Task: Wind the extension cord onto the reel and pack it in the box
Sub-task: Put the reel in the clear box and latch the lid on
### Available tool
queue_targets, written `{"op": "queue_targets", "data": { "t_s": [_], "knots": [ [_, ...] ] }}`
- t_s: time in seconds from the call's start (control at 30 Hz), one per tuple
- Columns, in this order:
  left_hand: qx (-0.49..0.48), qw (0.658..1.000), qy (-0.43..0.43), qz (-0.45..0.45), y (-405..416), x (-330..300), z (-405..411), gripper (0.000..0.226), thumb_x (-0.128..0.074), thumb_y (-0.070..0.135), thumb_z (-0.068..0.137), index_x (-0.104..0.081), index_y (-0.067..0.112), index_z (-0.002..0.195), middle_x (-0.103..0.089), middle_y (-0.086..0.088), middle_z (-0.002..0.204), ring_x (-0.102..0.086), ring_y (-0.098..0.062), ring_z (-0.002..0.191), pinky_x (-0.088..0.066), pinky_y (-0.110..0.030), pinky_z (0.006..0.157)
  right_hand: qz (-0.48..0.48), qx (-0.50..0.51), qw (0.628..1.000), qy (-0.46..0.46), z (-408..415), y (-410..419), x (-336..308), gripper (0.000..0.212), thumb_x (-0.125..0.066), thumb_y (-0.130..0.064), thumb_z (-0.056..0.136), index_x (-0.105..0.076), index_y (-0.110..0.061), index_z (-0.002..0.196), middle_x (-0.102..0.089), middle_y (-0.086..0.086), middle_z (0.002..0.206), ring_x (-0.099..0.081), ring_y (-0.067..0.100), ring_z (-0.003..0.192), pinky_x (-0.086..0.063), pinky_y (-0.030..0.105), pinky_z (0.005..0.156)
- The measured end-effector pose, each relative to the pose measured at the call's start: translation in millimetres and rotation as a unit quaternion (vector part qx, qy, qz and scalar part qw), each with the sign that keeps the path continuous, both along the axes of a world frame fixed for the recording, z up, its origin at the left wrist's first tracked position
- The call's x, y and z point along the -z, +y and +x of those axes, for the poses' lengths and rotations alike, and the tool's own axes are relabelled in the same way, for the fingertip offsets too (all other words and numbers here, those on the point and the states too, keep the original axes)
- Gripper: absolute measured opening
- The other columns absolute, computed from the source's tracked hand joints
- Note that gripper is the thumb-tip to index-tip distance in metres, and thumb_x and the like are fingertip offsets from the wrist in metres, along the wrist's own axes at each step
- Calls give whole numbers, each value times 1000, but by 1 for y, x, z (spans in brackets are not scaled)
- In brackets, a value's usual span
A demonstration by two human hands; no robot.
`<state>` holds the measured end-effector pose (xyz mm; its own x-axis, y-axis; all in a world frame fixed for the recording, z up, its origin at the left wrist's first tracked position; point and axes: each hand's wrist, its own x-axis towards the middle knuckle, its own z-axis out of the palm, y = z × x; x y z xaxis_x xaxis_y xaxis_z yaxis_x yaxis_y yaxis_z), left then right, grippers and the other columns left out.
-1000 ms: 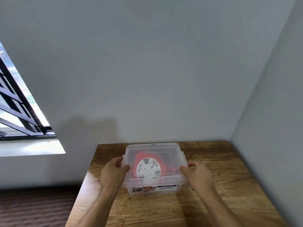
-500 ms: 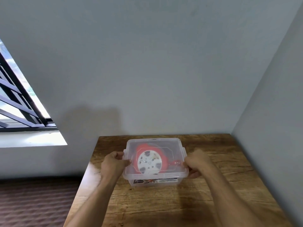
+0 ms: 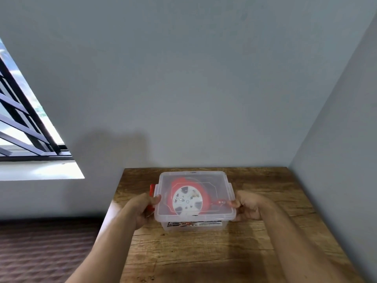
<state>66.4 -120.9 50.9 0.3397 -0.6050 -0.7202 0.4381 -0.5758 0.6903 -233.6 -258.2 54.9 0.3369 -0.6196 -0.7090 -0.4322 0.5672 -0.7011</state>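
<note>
Where two grey walls meet in a corner, a barred window opens on the left with a pale sill below it; under them stands a wooden table, its grain dark and knotted, pushed against both walls; beside it, lower left, lies a dark ribbed floor. On the table, near its far edge and about midway across, sits the clear plastic box, a printed label across its near wall; a clear lid lies over its top. Through the lid shows the reel, lying flat inside the box, a red rim around a white face with dark cut-outs; red cord appears wound about it, though the plastic blurs the detail. The left hand is clamped on the box's left side, thumb on the lid's edge, fingers curled over a red latch; the right hand grips the right side likewise, thumb on the lid, fingers folded beneath the rim.
</note>
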Motion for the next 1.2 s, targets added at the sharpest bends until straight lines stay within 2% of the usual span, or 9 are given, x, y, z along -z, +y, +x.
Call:
{"op": "queue_targets", "data": {
  "t_s": [0.07,0.27,0.43,0.57,0.7,0.83,0.97,1.03,1.2],
  "knots": [
    [6,1000,-21,3,-3,-3,-1,25,-71,1,92,-63,1,116,-73,-22,115,-73,-38,102,-63,-52,82,-3,9,1000,-2,-1,0,-1,29,-62,12,85,-69,3,112,-73,20,104,-71,32,90,-61,41,65],
    [24,984,-175,-1,-8,-1,-16,7,-62,3,97,-62,10,96,-72,-13,98,-72,-29,85,-58,-35,55,-128,1,982,140,17,4,-9,15,-66,9,81,-70,2,93,-76,16,88,-75,29,77,-63,47,69],
    [49,943,-328,18,-10,4,-27,17,-61,11,96,-61,14,79,-71,-8,84,-68,-20,71,-56,-31,59,-179,-8,953,245,29,9,-14,18,-71,-6,86,-67,4,101,-72,17,92,-74,28,73,-63,44,68],
    [79,915,-393,33,-9,-1,-29,14,-60,12,94,-66,8,81,-73,-10,84,-71,-22,71,-59,-32,62,-257,-18,910,324,43,24,-13,51,-85,-43,75,-69,-6,106,-60,1,75,-55,12,53,-41,23,42],
    [106,853,-510,37,-6,0,-51,15,-55,8,95,-65,7,84,-68,-3,73,-63,-15,57,-44,-22,43,-283,-9,901,328,45,31,-10,58,-88,-46,69,-71,-8,109,-69,4,92,-64,18,70,-50,27,56],
    [94,845,-526,-1,7,12,-60,18,-47,7,96,-58,7,110,-68,-6,92,-66,-23,75,-52,-30,57,-298,-66,887,345,43,33,-14,47,-80,-47,79,-70,-11,109,-67,0,85,-64,14,68,-52,26,55],
    [211,737,-643,9,6,12,-44,47,-36,22,105,-46,5,148,-57,-16,147,-62,-28,123,-52,-37,102,-345,-227,818,401,45,26,-22,44,-64,-38,91,-65,-10,125,-66,6,128,-65,22,110,-51,28,82],
    [246,692,-679,4,-6,-12,-28,62,-24,36,109,-18,6,163,-23,-13,172,-22,-27,158,-21,-40,128,-366,-267,803,388,46,16,-39,49,-67,-30,88,-60,-10,133,-59,9,138,-57,23,124,-47,29,95],
    [231,565,-791,-32,-46,-123,11,90,12,58,96,-6,0,163,-8,-17,174,-3,-29,161,-3,-43,130,-471,-229,772,359,58,-9,-122,76,-60,-17,91,-19,-1,153,-28,13,158,-25,28,146,-34,40,113]
  ]
}}
